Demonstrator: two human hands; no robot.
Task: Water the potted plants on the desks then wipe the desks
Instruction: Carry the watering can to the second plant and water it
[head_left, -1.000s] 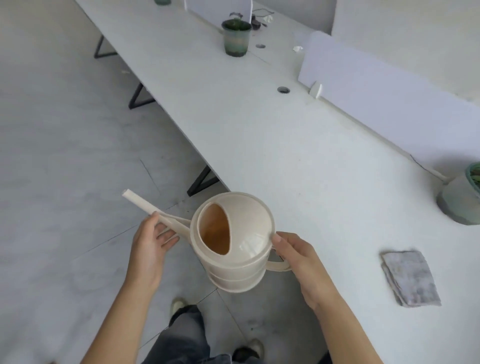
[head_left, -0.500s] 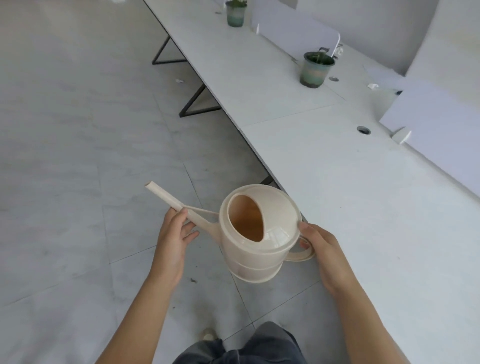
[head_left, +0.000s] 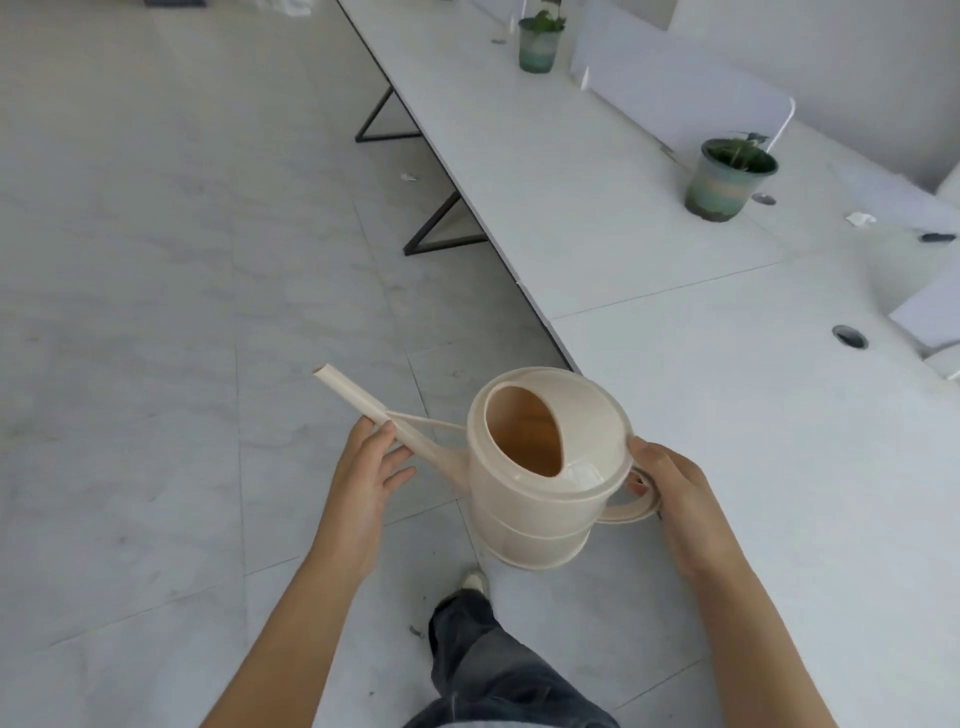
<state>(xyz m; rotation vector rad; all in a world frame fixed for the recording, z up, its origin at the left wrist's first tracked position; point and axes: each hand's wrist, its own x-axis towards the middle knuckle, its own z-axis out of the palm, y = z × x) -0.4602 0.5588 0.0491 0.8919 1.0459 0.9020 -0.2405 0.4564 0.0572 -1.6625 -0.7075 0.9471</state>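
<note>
A cream watering can (head_left: 540, 509) hangs level over the floor beside the long white desk (head_left: 727, 415). My right hand (head_left: 670, 488) grips its handle at the right. My left hand (head_left: 369, 478) supports the long spout from below, fingers loosely curled around it. The spout points up and left. On the desk stands a green potted plant (head_left: 727, 179) at the right, and a second potted plant (head_left: 539, 44) sits farther along near the top.
White divider panels (head_left: 675, 88) run along the desk's far side. Cable holes (head_left: 849, 336) dot the desktop, and a crumpled scrap (head_left: 860, 218) lies by the nearer pot. Black desk legs (head_left: 436, 228) stand on the grey tiled floor. My leg and shoe (head_left: 475, 582) show below.
I have walked along the desk with the can in both hands. The grey cloth and the first pot have left the view, and the two farther pots have come closer.
</note>
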